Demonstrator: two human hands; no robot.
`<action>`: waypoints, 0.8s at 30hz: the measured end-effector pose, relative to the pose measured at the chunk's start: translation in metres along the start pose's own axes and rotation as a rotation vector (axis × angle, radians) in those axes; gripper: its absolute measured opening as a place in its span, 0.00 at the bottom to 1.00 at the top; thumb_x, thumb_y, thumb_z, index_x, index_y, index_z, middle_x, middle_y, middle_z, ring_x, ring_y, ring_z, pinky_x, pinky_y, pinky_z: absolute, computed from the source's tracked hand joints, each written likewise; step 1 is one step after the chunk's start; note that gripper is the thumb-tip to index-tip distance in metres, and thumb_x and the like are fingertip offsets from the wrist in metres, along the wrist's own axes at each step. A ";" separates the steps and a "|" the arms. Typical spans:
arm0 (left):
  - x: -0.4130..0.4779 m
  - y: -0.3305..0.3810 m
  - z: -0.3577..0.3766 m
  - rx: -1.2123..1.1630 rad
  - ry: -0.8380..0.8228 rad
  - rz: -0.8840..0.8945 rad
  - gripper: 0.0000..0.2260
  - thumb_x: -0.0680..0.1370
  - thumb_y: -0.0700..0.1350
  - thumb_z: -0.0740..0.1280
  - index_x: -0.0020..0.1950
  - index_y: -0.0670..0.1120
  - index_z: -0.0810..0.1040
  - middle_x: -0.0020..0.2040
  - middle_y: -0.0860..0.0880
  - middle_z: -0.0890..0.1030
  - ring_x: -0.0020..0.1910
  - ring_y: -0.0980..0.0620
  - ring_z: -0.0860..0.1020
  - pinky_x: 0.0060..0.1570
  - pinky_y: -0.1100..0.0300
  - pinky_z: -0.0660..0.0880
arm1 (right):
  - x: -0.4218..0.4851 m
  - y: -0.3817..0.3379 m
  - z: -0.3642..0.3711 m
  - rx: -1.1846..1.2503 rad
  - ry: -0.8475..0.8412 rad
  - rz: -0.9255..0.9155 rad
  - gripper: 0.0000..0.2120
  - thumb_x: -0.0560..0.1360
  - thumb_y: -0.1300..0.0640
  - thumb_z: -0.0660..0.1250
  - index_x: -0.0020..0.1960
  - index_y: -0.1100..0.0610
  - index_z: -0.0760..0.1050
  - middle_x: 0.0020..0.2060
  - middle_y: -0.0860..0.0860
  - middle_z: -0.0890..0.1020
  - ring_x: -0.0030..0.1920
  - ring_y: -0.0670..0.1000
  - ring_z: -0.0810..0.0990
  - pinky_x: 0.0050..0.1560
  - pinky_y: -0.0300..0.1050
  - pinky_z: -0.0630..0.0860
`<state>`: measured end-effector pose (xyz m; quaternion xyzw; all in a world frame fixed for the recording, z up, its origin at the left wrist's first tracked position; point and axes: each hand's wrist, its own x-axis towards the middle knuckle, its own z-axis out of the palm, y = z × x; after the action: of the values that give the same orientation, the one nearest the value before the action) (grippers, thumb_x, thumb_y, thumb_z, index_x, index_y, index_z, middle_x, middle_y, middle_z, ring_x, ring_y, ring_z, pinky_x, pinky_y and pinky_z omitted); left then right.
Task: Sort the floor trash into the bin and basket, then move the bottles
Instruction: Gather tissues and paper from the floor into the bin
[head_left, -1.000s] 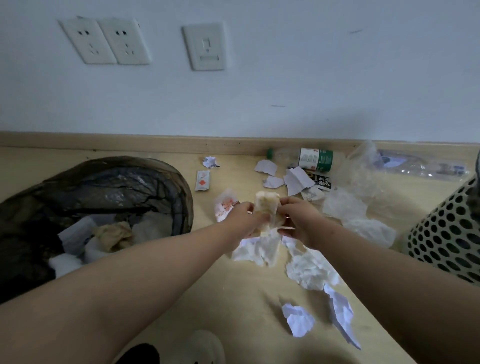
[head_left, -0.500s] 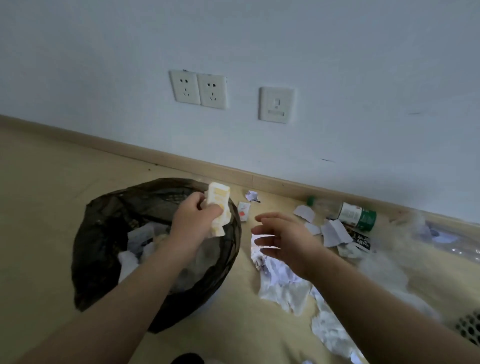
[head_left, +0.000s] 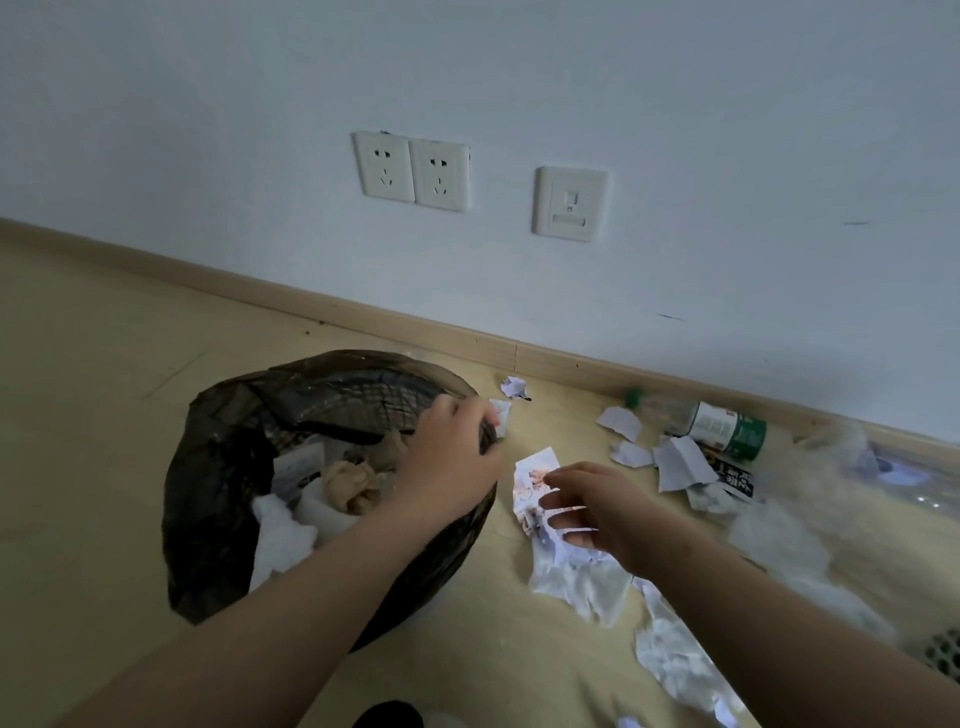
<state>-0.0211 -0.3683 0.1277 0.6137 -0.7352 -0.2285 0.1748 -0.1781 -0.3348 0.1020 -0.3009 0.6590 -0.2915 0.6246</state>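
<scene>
**Surface/room:** pale wood-look floor w/ matching skirting board running beyond both hands. The white wall above it carries a double socket and a single plate, both beyond the hands.

**Containers:** the bin, mesh w/ black liner, sits under the L hand. Inside, left of that hand, are white tissue wads, a tan crumpled wad and a white card. The basket is white and perforated; only a corner shows, far R of the R hand.

**Hands:** L hand is back-up over the bin's R rim, fingers curled down at the rim. Whether it holds anything cannot be determined. R hand is slack, fingers spread, holding nothing, above a printed wrapper and torn white paper on the floor.

**Task items:** the bottle, clear w/ green cap and label, lies on its side by the skirting, beyond and R of the R hand, among paper scraps. Clear plastic film lies R of that hand. A sachet lies just beyond the L hand.
</scene>
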 end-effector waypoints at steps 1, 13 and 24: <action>0.002 0.008 0.003 0.007 -0.008 0.060 0.12 0.76 0.44 0.63 0.59 0.49 0.73 0.56 0.49 0.68 0.58 0.50 0.69 0.55 0.58 0.69 | 0.000 0.002 -0.003 -0.022 0.004 0.008 0.05 0.78 0.58 0.62 0.50 0.58 0.75 0.37 0.53 0.79 0.33 0.50 0.75 0.37 0.41 0.71; 0.037 0.105 0.107 0.645 -0.758 0.470 0.11 0.79 0.38 0.56 0.56 0.41 0.76 0.43 0.46 0.73 0.45 0.46 0.72 0.44 0.52 0.72 | -0.003 0.074 -0.099 -0.579 0.121 0.157 0.04 0.78 0.58 0.59 0.48 0.57 0.72 0.41 0.52 0.76 0.34 0.48 0.72 0.35 0.38 0.66; 0.018 0.016 0.176 0.527 -0.479 0.496 0.19 0.78 0.41 0.59 0.69 0.49 0.66 0.72 0.47 0.61 0.72 0.47 0.59 0.66 0.54 0.62 | -0.002 0.135 -0.135 -1.004 0.262 0.123 0.18 0.77 0.56 0.61 0.67 0.54 0.68 0.68 0.55 0.68 0.63 0.54 0.71 0.62 0.43 0.68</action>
<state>-0.1326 -0.3625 -0.0108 0.3716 -0.9135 -0.1201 -0.1138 -0.3175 -0.2449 0.0076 -0.4853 0.8066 0.0623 0.3317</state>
